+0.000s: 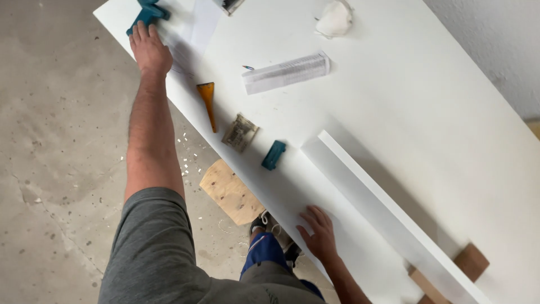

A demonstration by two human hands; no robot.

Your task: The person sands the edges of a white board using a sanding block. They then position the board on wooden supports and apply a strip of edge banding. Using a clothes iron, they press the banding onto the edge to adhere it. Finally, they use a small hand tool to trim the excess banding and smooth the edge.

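The left hand reached far up the white counter, its fingers closed on a teal tool lying beside a sheet of paper. The right hand rested flat and open on the counter's near edge, gripping nothing, just beside a long white board. Between the hands lay an orange wedge, a small packet and a teal block
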